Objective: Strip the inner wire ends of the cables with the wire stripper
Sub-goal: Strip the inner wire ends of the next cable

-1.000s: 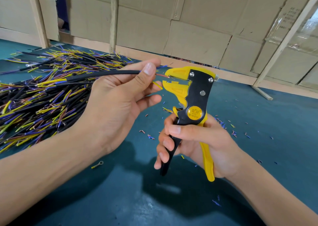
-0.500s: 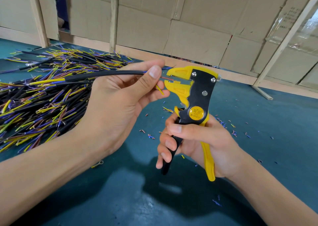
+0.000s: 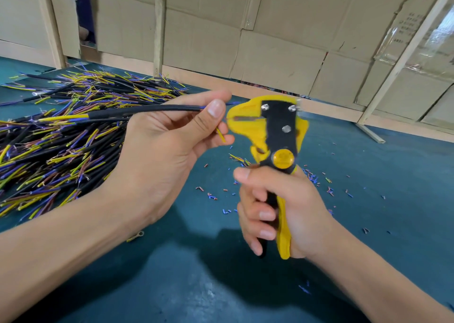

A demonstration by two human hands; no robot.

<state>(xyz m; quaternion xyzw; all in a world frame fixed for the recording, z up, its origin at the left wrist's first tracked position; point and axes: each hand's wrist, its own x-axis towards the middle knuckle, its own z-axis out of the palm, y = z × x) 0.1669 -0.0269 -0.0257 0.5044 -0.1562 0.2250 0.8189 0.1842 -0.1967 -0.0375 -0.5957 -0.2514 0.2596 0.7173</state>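
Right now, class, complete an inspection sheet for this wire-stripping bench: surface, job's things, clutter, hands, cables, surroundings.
Surface: teal bench top, bare in parts.
Job's things: yellow-and-black wire stripper, upright; black cable at its jaws.
Clutter: insulation offcuts scattered; a small metal terminal near the left forearm.
Hands: left hand pinches the cable; right hand grips the stripper handles.
Cables: cable pile at left, with yellow, blue and brown inner wires.
Surroundings: cardboard wall, wooden posts.

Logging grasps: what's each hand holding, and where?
Left hand pinches the black cable near its end; right hand squeezes the wire stripper handles.
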